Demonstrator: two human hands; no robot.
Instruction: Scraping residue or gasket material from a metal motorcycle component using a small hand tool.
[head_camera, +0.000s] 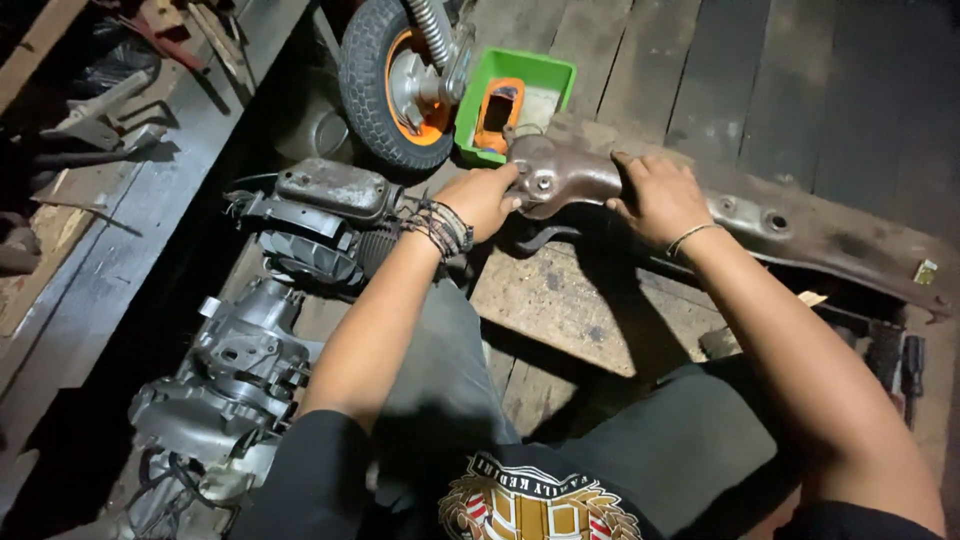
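A long rusty brown metal frame part (800, 235) lies across the wooden floor, its rounded end (555, 172) toward the middle. My left hand (480, 198) grips that rounded end from the left, fingers curled on its edge. My right hand (658, 196) is closed over the part just to the right of the rounded end. Several braided bands sit on my left wrist and a thin bracelet on my right.
A grey engine block (235, 380) and cylinder with a rusty cover (330, 190) lie at left. A small wheel with an orange hub (395, 80) stands behind, next to a green tray (520, 80) holding an orange piece. A wooden board (570, 300) lies under the part.
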